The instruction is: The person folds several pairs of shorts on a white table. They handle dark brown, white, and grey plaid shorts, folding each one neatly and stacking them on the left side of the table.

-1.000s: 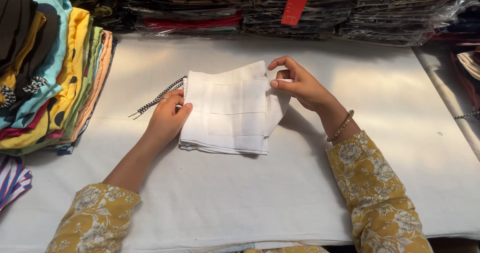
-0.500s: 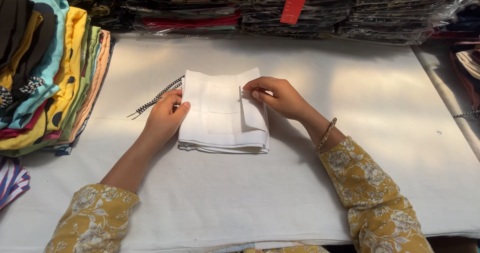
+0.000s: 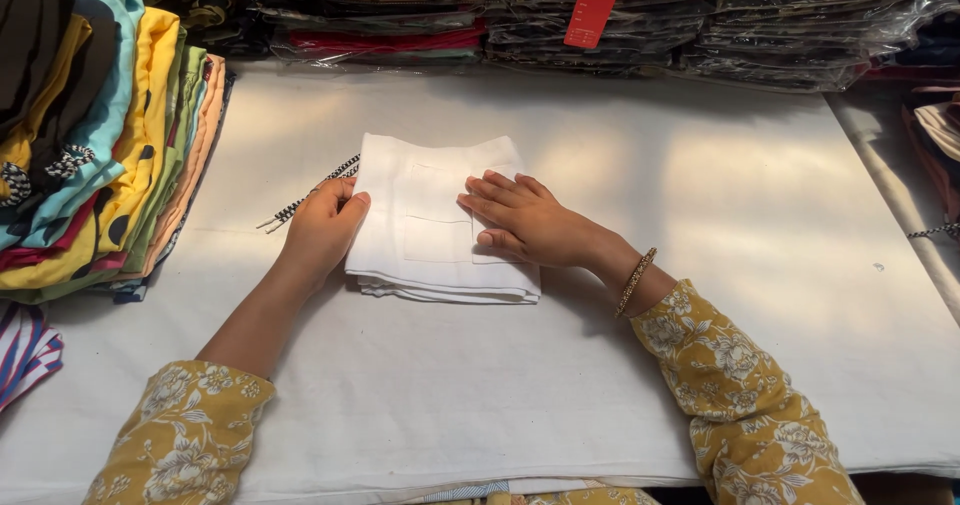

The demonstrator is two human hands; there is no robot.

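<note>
A folded white garment (image 3: 420, 215) with a sewn pocket lies flat on the white table (image 3: 700, 265). A black-and-white drawstring cord (image 3: 300, 200) sticks out from its left side. My left hand (image 3: 322, 227) rests against the garment's left edge, fingers curled over the cloth. My right hand (image 3: 525, 220) lies flat, palm down, on the right half of the garment, fingers spread and pointing left. A bracelet circles my right wrist. Both sleeves are yellow with a floral print.
A tall stack of folded colourful clothes (image 3: 90, 125) stands at the left edge. Plastic-wrapped garment stacks (image 3: 600, 15) line the far side, with a red tag (image 3: 590, 15) hanging down. Striped cloth (image 3: 25, 350) lies at the lower left. More fabric (image 3: 935, 125) sits at the right edge.
My right hand has folded the raised right flap over onto the garment and now presses flat on it. My left hand has stayed at the left edge.
</note>
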